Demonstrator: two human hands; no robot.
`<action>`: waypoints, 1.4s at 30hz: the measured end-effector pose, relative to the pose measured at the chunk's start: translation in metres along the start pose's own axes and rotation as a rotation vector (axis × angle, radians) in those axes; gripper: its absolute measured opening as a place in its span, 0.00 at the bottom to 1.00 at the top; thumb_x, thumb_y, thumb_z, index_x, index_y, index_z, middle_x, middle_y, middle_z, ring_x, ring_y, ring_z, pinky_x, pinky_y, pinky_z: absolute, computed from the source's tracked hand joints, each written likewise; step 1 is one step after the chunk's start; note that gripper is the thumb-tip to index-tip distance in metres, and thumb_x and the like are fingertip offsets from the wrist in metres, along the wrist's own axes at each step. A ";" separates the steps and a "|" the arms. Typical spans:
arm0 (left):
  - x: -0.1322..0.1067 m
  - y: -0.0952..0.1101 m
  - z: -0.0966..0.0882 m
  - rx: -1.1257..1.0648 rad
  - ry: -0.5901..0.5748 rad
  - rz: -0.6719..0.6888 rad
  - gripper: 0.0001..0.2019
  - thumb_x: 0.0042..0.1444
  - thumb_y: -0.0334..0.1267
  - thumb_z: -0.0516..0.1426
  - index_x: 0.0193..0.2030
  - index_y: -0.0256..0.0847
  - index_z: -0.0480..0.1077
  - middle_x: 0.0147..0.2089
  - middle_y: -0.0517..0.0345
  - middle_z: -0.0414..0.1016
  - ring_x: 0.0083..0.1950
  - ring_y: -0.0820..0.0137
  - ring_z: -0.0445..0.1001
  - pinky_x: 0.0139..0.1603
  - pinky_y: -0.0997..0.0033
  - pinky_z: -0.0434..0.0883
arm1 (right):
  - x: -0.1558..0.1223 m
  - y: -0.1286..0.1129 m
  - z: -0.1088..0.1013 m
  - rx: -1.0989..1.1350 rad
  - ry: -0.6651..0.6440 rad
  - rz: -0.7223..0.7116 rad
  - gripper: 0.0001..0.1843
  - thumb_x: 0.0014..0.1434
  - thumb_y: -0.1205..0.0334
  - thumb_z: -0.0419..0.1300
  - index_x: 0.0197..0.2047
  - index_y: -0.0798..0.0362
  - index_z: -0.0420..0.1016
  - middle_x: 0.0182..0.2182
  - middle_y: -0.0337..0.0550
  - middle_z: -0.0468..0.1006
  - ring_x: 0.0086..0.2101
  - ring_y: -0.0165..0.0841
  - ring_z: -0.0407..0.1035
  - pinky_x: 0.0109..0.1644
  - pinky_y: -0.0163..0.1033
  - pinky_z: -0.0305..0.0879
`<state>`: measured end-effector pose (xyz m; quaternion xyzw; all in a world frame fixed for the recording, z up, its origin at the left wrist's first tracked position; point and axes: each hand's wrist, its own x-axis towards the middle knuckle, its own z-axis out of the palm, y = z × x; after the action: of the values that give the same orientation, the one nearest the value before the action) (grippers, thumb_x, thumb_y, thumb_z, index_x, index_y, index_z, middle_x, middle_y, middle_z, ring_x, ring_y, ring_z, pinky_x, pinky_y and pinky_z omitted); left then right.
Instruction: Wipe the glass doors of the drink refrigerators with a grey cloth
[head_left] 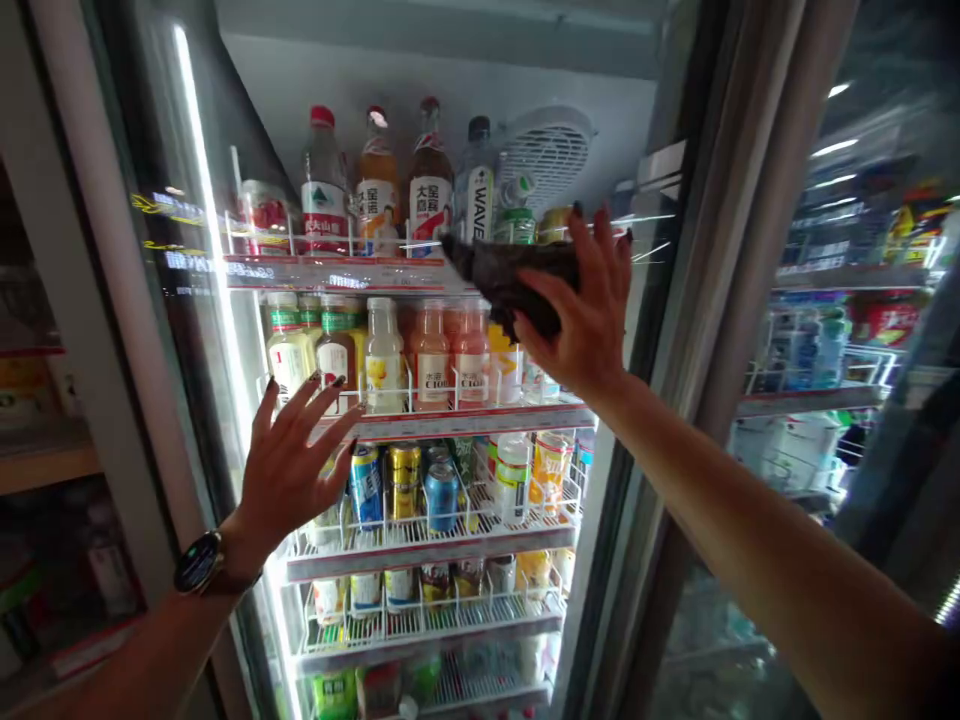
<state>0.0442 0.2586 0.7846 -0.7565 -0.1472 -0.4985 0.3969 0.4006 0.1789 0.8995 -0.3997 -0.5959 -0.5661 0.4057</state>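
My right hand (585, 310) is closed around a dark, crumpled cloth (517, 280), held up in front of the fridge's upper shelves. The cloth hides part of the top shelf edge and the bottles behind it. Lower and to the left, my left hand (300, 455) is raised with its fingers spread and nothing in it. It appears to be at the glass door (180, 330), which carries streaky reflections; whether the palm touches the glass I cannot tell. A watch (199, 563) is on my left wrist.
Behind the glass, shelves hold bottles (324, 180), juice bottles (384, 355) and cans (441, 495). A round vent grille (551, 150) is at the upper back. A metal door frame (720, 330) runs down the right, beside another stocked fridge (825, 390).
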 end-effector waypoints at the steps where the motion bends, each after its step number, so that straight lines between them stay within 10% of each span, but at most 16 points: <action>1: -0.002 -0.003 0.003 0.007 0.022 -0.013 0.34 0.66 0.35 0.59 0.76 0.55 0.56 0.78 0.58 0.59 0.79 0.57 0.58 0.82 0.43 0.50 | 0.014 0.002 0.004 0.000 0.017 0.030 0.26 0.71 0.46 0.55 0.59 0.57 0.77 0.77 0.52 0.54 0.76 0.55 0.42 0.75 0.71 0.44; 4: -0.010 -0.002 0.012 0.038 0.039 -0.044 0.37 0.66 0.35 0.59 0.78 0.54 0.52 0.80 0.54 0.54 0.81 0.58 0.51 0.82 0.42 0.48 | 0.017 -0.027 0.019 0.085 -0.026 -0.024 0.25 0.72 0.54 0.54 0.66 0.58 0.70 0.77 0.53 0.54 0.77 0.49 0.42 0.77 0.67 0.44; 9: -0.019 0.005 0.017 0.037 0.040 -0.080 0.39 0.65 0.34 0.60 0.79 0.54 0.50 0.80 0.54 0.52 0.82 0.59 0.49 0.83 0.43 0.48 | -0.096 -0.122 0.022 0.153 -0.251 -0.333 0.34 0.67 0.62 0.61 0.74 0.39 0.60 0.76 0.38 0.59 0.77 0.44 0.42 0.79 0.67 0.45; 13: -0.020 0.004 0.017 0.032 0.027 -0.086 0.39 0.65 0.35 0.61 0.79 0.54 0.50 0.80 0.55 0.52 0.81 0.58 0.50 0.82 0.43 0.49 | -0.144 -0.132 0.013 0.155 -0.353 -0.703 0.31 0.69 0.66 0.58 0.72 0.39 0.65 0.72 0.33 0.66 0.75 0.36 0.50 0.79 0.54 0.53; 20: -0.019 0.005 0.017 0.030 0.026 -0.112 0.38 0.66 0.36 0.60 0.79 0.55 0.50 0.81 0.60 0.49 0.81 0.59 0.50 0.84 0.46 0.47 | -0.037 -0.075 0.026 0.017 0.031 0.112 0.40 0.70 0.67 0.54 0.78 0.25 0.47 0.77 0.32 0.55 0.76 0.50 0.48 0.76 0.76 0.46; 23: -0.027 0.010 0.019 0.026 0.045 -0.138 0.38 0.66 0.35 0.60 0.79 0.56 0.50 0.82 0.61 0.47 0.82 0.59 0.49 0.84 0.46 0.47 | -0.069 -0.117 0.033 0.037 0.005 0.176 0.41 0.70 0.64 0.55 0.79 0.28 0.44 0.77 0.35 0.54 0.76 0.53 0.47 0.75 0.78 0.45; 28: -0.043 0.029 0.019 -0.051 0.053 -0.178 0.36 0.65 0.33 0.60 0.77 0.57 0.56 0.81 0.56 0.51 0.81 0.55 0.50 0.82 0.39 0.48 | -0.167 -0.189 0.027 0.104 -0.318 -0.261 0.36 0.68 0.56 0.60 0.77 0.36 0.56 0.74 0.35 0.64 0.77 0.40 0.43 0.81 0.64 0.42; 31: -0.041 0.045 0.018 -0.095 0.044 -0.197 0.34 0.63 0.30 0.60 0.74 0.57 0.61 0.78 0.55 0.60 0.80 0.56 0.55 0.82 0.37 0.45 | -0.161 -0.155 0.021 0.099 -0.264 -0.189 0.37 0.67 0.60 0.60 0.76 0.34 0.57 0.74 0.35 0.63 0.76 0.42 0.48 0.80 0.67 0.44; 37: -0.033 0.071 0.037 -0.119 0.072 -0.213 0.35 0.62 0.31 0.60 0.74 0.57 0.61 0.77 0.56 0.61 0.80 0.58 0.54 0.82 0.40 0.47 | -0.135 -0.038 0.022 -0.057 0.299 0.481 0.29 0.71 0.61 0.53 0.73 0.37 0.66 0.73 0.48 0.64 0.73 0.59 0.55 0.72 0.81 0.46; 42: -0.040 0.077 0.050 -0.046 0.076 -0.204 0.38 0.62 0.33 0.61 0.77 0.56 0.56 0.80 0.57 0.54 0.82 0.60 0.50 0.83 0.44 0.45 | -0.154 -0.126 0.043 -0.054 0.244 0.512 0.33 0.70 0.60 0.52 0.76 0.39 0.59 0.75 0.48 0.60 0.74 0.59 0.50 0.71 0.84 0.43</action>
<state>0.1052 0.2535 0.7052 -0.7270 -0.1969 -0.5678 0.3320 0.3356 0.2144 0.7098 -0.4768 -0.4071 -0.5048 0.5934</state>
